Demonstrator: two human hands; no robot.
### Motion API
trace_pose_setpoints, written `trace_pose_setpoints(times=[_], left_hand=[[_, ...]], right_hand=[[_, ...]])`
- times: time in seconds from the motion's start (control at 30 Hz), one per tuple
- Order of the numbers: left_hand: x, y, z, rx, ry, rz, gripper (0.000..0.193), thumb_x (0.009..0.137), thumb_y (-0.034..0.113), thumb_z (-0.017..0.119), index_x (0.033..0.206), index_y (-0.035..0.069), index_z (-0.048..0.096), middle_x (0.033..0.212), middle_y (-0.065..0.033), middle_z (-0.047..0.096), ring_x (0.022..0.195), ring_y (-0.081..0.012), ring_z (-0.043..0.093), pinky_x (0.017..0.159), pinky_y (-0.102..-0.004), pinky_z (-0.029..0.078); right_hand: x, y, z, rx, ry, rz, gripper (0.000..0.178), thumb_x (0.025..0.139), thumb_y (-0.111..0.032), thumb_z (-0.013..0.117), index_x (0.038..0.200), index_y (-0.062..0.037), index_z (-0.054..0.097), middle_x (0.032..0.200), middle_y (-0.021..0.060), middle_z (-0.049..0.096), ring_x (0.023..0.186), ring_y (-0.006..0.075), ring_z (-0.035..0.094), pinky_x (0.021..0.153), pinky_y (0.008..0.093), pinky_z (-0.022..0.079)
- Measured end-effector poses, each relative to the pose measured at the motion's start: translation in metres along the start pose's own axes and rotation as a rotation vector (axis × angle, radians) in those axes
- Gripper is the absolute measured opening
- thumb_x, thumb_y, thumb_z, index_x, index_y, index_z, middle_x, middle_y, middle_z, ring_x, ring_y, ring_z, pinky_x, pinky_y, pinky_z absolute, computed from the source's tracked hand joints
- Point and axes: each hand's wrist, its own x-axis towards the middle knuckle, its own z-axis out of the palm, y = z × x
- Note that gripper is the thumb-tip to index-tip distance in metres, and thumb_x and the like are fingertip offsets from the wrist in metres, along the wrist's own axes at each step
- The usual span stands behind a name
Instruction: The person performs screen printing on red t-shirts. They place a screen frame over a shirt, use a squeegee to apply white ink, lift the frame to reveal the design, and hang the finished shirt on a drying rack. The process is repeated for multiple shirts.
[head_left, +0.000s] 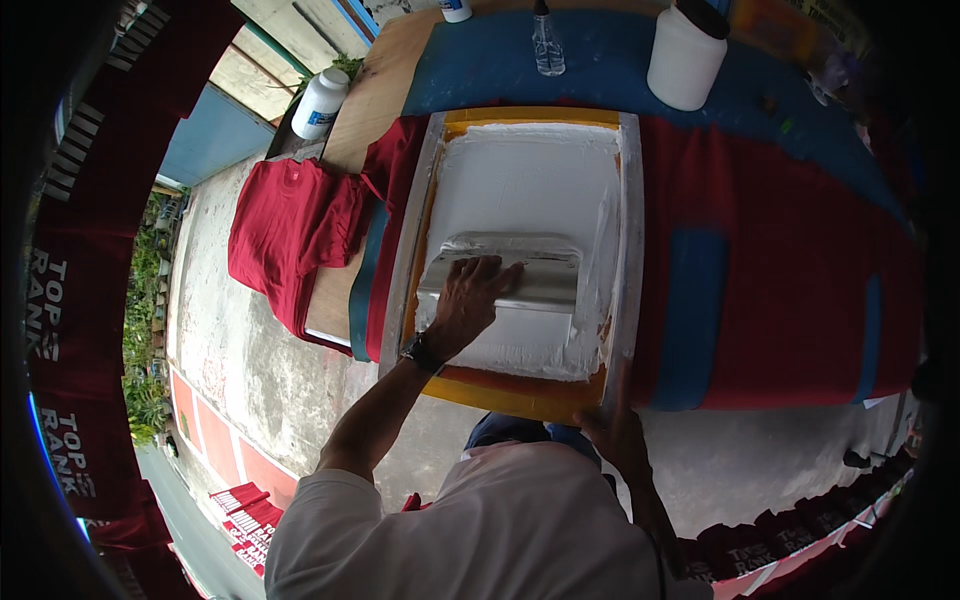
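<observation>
Left hand (468, 300): gripping my squeegee (505, 272) mid-screen, spreading white ink.
Right hand (615, 432): pressing screen frame (628, 250) near corner, steadying it.

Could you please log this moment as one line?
left hand on squeegee | right hand steadies screen frame | white ink
</observation>
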Motion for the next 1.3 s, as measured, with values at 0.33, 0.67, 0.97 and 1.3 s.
trace_pose_setpoints(times=[0.33, 0.67, 0.97, 1.3], left_hand=[[0.191, -0.094, -0.004, -0.066, -0.095, 0.127, 0.062, 0.088, -0.007, 0.06, 0.144, 0.018, 0.069, 0.121, -0.0174, 0.077, 0.105, -0.0341, 0.076, 0.095, -0.0481, 0.06], [0.245, -0.138, -0.056, -0.156, -0.257, 0.04, 0.069, 0.081, -0.004, 0.057, 0.147, 0.014, 0.066, 0.109, -0.0209, 0.078, 0.099, -0.0371, 0.077, 0.091, -0.0483, 0.06], [0.235, -0.168, 0.006, -0.062, -0.225, 0.071, 0.068, 0.079, -0.004, 0.063, 0.144, 0.016, 0.067, 0.115, -0.0186, 0.079, 0.107, -0.0375, 0.077, 0.094, -0.0527, 0.061], [0.038, -0.037, -0.031, -0.079, -0.118, -0.005, 0.051, 0.086, -0.003, 0.068, 0.136, 0.008, 0.065, 0.093, -0.0185, 0.074, 0.083, -0.04, 0.075, 0.076, -0.0523, 0.061]], right_hand=[[-0.001, -0.01, -0.001, 0.068, -0.015, 0.101, 0.116, 0.093, -0.035, 0.085, 0.173, -0.0065, 0.007, 0.106, 0.0239, 0.081, 0.099, 0.039, 0.08, 0.087, 0.0453, 0.064], [0.0, 0.003, 0.007, 0.016, 0.077, -0.045, 0.121, 0.091, -0.04, 0.089, 0.174, -0.0075, 0.007, 0.134, 0.0266, 0.072, 0.108, 0.0371, 0.079, 0.091, 0.0448, 0.062], [-0.001, 0.005, 0.01, 0.028, 0.055, -0.029, 0.116, 0.094, -0.027, 0.086, 0.175, -0.0108, 0.005, 0.138, 0.024, 0.071, 0.109, 0.041, 0.078, 0.091, 0.046, 0.062], [-0.004, -0.004, 0.002, 0.069, -0.012, 0.08, 0.112, 0.096, -0.026, 0.082, 0.175, -0.0129, 0.003, 0.111, 0.0303, 0.077, 0.101, 0.0463, 0.077, 0.083, 0.0484, 0.058]])
